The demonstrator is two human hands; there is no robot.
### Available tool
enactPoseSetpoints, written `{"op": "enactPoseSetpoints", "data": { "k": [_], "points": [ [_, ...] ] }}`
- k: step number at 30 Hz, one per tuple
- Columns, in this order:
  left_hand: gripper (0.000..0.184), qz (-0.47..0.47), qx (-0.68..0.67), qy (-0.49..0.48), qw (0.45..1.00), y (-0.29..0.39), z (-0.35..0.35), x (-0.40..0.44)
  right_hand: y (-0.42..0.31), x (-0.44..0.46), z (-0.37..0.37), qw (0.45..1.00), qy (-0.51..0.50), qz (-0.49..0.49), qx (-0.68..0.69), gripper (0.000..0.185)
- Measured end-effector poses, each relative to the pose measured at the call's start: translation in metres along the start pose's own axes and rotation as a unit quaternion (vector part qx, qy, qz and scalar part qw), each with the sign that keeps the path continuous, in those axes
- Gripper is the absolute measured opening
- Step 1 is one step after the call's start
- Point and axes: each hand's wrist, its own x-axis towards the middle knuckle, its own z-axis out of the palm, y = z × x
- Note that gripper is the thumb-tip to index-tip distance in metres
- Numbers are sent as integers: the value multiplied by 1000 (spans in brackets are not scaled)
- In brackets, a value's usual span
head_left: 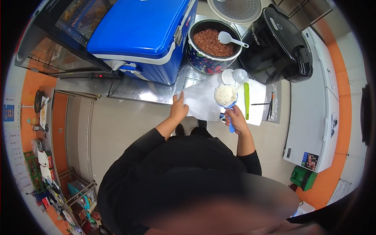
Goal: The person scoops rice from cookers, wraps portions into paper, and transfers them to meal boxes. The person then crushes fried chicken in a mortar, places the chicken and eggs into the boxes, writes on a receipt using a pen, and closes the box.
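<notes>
My left hand (179, 108) is closed on the left edge of a white paper sheet (200, 102) at the counter's front edge. With my right hand (237, 120) I grip the blue handle of a rice scoop (232, 127). White rice (226, 94) is heaped in the scoop, over the right part of the paper. Just right of it lies a green utensil (246, 101), its kind unclear. Behind the scoop sit small round white pieces (228, 77). A pot (212, 65) of reddish-brown rice (211, 42) stands further back, with a white rice paddle (227, 38) lying across its rim.
A blue cooler box (139, 31) stands back left of the pot. To the right is a black rice cooker (270, 43), with a grey perforated lid (237, 8) behind the pot. Dark thin sticks (270, 106) lie at the counter's right. A white chest freezer (309, 113) stands further right.
</notes>
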Motion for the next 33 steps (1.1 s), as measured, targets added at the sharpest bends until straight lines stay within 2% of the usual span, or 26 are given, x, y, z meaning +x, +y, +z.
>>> {"op": "enactPoseSetpoints", "data": {
  "k": [10, 11, 12, 13, 15, 16, 17, 19, 20, 24, 26, 27, 29, 33],
  "points": [
    [90, 0, -93, -11, 996, -5, -8, -3, 48, 73, -11, 998, 10, -13, -56, 23],
    [90, -3, -93, -9, 996, -6, -8, -4, 54, 83, -9, 974, 45, -70, -211, 27],
    [91, 10, -104, -10, 994, -7, -7, -4, 60, 90, -9, 921, 79, -126, -360, 31],
    [93, 23, -116, -11, 993, -9, -6, -5, 57, 92, 0, 921, 76, -125, -360, 31],
    [94, 33, -125, -9, 992, -13, -3, -6, 41, 86, 34, 791, 136, -184, -567, 41],
    [95, 46, -133, -9, 990, -15, -2, -6, 39, 86, 42, 770, 125, -215, -587, 47],
    [95, 42, -134, -7, 990, -14, -4, -7, 33, 83, 54, 770, 120, -215, -589, 47],
    [96, 41, -153, -20, 987, -13, -5, -8, 22, 75, 75, 725, 119, -234, -637, 49],
    [96, 38, -155, -20, 987, -15, -5, -8, 20, 78, 79, 708, 101, -200, -669, 45],
    [96, 57, -169, -7, 984, -18, -3, -10, 38, 90, 77, 707, 95, -205, -671, 43],
    [96, 64, -176, 1, 982, -19, -6, -12, 53, 84, 79, 739, 115, -235, -621, 39],
    [96, 60, -178, 0, 982, -19, -7, -13, 58, 84, 78, 738, 113, -235, -622, 39],
    [95, 52, -180, -2, 982, -18, -11, -15, 63, 83, 79, 735, 98, -166, -651, 38],
    [95, 43, -168, -23, 985, -23, -17, -15, 64, 101, 80, 722, 73, -119, -678, 35]
  ]
}}
